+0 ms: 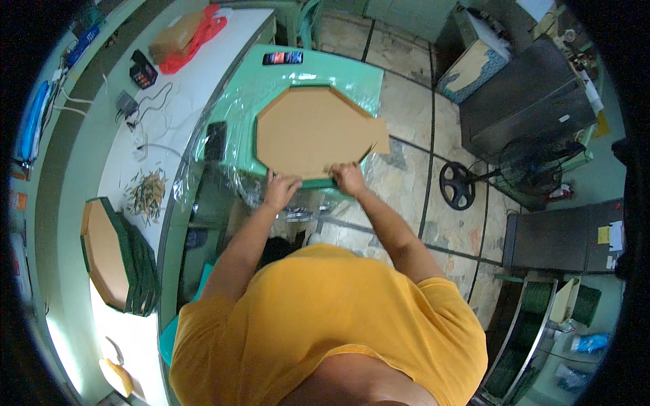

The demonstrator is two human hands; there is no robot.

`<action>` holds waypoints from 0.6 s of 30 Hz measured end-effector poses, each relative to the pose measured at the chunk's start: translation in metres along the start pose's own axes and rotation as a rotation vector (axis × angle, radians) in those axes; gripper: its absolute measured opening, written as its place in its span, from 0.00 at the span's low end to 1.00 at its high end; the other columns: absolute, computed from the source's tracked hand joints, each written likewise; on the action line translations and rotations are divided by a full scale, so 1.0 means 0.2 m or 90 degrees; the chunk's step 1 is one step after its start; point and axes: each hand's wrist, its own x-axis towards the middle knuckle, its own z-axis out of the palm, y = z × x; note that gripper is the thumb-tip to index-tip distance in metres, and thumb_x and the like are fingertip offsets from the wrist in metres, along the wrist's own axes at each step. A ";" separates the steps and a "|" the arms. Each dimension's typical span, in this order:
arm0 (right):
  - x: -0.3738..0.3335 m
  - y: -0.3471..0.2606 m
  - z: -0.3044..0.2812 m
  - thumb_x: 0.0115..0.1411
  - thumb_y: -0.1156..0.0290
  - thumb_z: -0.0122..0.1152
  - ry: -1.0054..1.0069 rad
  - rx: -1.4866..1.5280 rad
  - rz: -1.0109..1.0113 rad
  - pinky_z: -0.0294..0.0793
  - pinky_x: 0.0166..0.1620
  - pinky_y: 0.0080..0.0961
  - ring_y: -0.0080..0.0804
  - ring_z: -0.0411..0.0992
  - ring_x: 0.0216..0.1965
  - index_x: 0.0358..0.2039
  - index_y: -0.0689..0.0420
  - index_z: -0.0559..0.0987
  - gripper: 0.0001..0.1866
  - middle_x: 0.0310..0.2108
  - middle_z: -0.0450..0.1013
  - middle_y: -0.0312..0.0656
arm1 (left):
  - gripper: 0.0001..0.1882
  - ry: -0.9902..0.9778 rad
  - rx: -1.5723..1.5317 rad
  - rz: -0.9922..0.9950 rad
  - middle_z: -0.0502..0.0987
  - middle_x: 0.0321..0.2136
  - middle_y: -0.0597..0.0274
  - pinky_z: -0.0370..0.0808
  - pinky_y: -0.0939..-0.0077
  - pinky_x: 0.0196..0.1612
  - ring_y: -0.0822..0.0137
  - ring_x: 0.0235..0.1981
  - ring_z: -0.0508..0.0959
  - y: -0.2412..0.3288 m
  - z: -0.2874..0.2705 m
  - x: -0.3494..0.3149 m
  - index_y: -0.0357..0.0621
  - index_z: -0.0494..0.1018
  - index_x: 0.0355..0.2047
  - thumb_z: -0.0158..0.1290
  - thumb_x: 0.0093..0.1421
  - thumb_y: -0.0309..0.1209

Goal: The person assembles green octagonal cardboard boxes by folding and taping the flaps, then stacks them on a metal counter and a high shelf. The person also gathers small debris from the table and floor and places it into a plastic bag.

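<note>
An octagonal cardboard tray point(308, 132), brown inside with a dark green outer side, lies on the green table point(237, 88) in front of me. At its right, one brown flap point(380, 135) sticks outward instead of standing up like the other rim parts. My left hand point(281, 192) grips the near left edge, with fingers along the rim. Bent fingers of my right hand point(348, 178) pinch the near right edge, close to the flap. Clear plastic sheeting point(233, 115) is spread over the table, partly under the tray.
Behind the tray lies a phone point(283, 58); a dark flat object point(215, 141) rests left of it. The white counter point(169, 111) bears a pile of small strips point(145, 196) and stacked octagonal trays point(115, 257). A standing fan point(535, 169) is on the right.
</note>
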 end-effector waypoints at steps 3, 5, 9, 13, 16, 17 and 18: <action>-0.10 -0.05 0.01 0.48 0.57 0.64 0.046 0.025 -0.134 0.64 0.49 0.44 0.45 0.68 0.43 0.38 0.53 0.77 0.19 0.37 0.70 0.44 | 0.23 -0.023 0.097 0.039 0.75 0.36 0.61 0.43 0.42 0.64 0.58 0.48 0.71 0.04 0.00 -0.05 0.54 0.76 0.46 0.58 0.51 0.46; -0.16 -0.09 0.02 0.46 0.55 0.65 0.046 -0.024 -0.243 0.60 0.53 0.43 0.46 0.65 0.46 0.42 0.59 0.74 0.27 0.41 0.68 0.45 | 0.22 -0.017 0.146 -0.003 0.75 0.35 0.62 0.44 0.41 0.64 0.58 0.48 0.71 0.04 0.01 -0.08 0.54 0.77 0.44 0.59 0.49 0.46; -0.19 -0.15 0.06 0.49 0.61 0.62 -0.043 -0.068 -0.195 0.64 0.50 0.35 0.40 0.67 0.44 0.42 0.58 0.75 0.20 0.39 0.69 0.42 | 0.17 -0.042 0.190 0.063 0.75 0.33 0.64 0.46 0.43 0.64 0.60 0.48 0.70 0.00 0.06 -0.07 0.52 0.78 0.37 0.60 0.48 0.44; -0.14 -0.15 0.02 0.48 0.67 0.62 -0.003 -0.007 -0.207 0.65 0.45 0.35 0.40 0.69 0.40 0.36 0.56 0.75 0.14 0.34 0.70 0.42 | 0.13 -0.083 0.197 0.111 0.75 0.33 0.65 0.49 0.44 0.62 0.61 0.48 0.69 0.01 0.02 0.00 0.50 0.77 0.32 0.60 0.48 0.41; -0.13 -0.17 -0.09 0.45 0.71 0.61 0.023 0.031 -0.219 0.65 0.42 0.36 0.40 0.69 0.37 0.33 0.55 0.75 0.12 0.31 0.71 0.43 | 0.12 0.002 0.171 0.123 0.75 0.31 0.64 0.51 0.46 0.62 0.61 0.45 0.71 0.12 -0.11 -0.02 0.48 0.76 0.29 0.61 0.48 0.40; -0.12 -0.17 -0.14 0.44 0.72 0.61 0.031 0.044 -0.230 0.65 0.41 0.35 0.40 0.69 0.36 0.32 0.55 0.75 0.12 0.30 0.70 0.43 | 0.12 0.003 0.166 0.092 0.74 0.30 0.63 0.51 0.47 0.61 0.61 0.44 0.71 0.16 -0.17 -0.03 0.48 0.75 0.28 0.61 0.48 0.40; -0.10 -0.19 -0.19 0.42 0.74 0.61 0.058 0.059 -0.251 0.66 0.40 0.35 0.39 0.70 0.36 0.31 0.55 0.75 0.12 0.29 0.70 0.43 | 0.12 0.151 0.139 0.106 0.74 0.29 0.63 0.54 0.48 0.60 0.61 0.42 0.72 0.21 -0.23 -0.06 0.47 0.75 0.28 0.61 0.48 0.40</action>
